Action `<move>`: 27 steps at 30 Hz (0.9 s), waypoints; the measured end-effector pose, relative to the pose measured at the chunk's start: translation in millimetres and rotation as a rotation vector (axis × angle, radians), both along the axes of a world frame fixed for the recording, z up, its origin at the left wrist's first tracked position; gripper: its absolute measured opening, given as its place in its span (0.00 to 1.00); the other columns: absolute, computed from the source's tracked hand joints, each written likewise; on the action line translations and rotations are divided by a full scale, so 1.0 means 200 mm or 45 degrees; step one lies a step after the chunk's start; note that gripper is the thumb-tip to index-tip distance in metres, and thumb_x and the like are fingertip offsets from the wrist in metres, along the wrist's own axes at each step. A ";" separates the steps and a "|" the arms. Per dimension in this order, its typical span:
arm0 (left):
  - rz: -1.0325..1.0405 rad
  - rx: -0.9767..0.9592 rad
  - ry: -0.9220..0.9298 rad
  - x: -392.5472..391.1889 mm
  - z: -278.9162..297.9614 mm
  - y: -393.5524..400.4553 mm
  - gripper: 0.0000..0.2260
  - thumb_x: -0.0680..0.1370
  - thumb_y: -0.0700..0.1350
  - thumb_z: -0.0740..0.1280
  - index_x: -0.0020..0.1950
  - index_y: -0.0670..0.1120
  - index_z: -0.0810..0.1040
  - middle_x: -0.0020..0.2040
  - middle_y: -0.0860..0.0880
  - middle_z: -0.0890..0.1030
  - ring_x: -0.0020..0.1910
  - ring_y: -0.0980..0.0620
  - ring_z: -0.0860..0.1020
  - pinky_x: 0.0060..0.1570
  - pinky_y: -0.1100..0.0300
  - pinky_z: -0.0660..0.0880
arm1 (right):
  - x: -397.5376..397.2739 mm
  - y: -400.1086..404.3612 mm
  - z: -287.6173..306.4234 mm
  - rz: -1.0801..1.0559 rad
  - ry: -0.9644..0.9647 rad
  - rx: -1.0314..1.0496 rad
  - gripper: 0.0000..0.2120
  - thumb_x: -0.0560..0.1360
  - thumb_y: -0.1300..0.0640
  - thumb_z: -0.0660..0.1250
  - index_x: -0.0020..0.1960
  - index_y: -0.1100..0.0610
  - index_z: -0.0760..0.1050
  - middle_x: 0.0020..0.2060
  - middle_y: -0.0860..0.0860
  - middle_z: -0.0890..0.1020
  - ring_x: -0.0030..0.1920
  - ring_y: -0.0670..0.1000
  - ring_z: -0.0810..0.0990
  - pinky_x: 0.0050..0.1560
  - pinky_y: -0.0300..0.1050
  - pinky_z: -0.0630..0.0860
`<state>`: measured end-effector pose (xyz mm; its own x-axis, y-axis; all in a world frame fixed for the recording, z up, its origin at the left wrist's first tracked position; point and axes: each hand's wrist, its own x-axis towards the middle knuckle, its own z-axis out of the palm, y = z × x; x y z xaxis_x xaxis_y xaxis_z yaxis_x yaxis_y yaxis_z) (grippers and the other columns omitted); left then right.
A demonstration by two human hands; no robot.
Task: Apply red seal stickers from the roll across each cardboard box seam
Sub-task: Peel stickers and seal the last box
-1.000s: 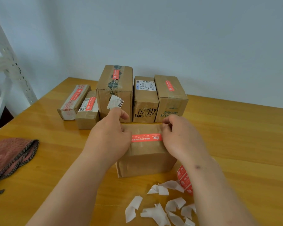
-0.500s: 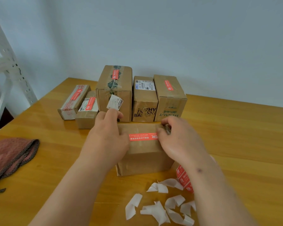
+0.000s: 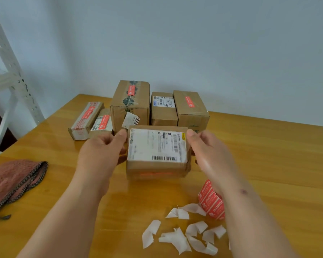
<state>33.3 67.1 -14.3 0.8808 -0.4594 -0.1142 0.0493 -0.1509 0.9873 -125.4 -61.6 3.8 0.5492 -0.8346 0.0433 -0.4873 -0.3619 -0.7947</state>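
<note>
One box now tipped; five behind

Glossy varnished orange-brown wooden table, reflective sheen near frame centre. Matt brown cardboard box mid-frame with smooth white paper shipping label; white waxy backing-paper scraps lower right beside slightly glossy red sticker roll. Coarse reddish knitted cloth at left edge, white painted perforated metal shelf upright upper left.

Both hands — left hand, right hand — holding cardboard box, shipping label facing camera
</note>
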 end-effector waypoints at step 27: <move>-0.033 0.180 -0.550 -0.15 -0.09 0.05 0.12 0.78 0.49 0.66 0.60 0.57 0.70 0.61 0.55 0.71 0.61 0.53 0.70 0.55 0.54 0.73 | -0.18 0.04 0.00 -0.083 0.311 -0.337 0.12 0.79 0.50 0.60 0.61 0.46 0.72 0.55 0.44 0.74 0.55 0.46 0.74 0.61 0.52 0.72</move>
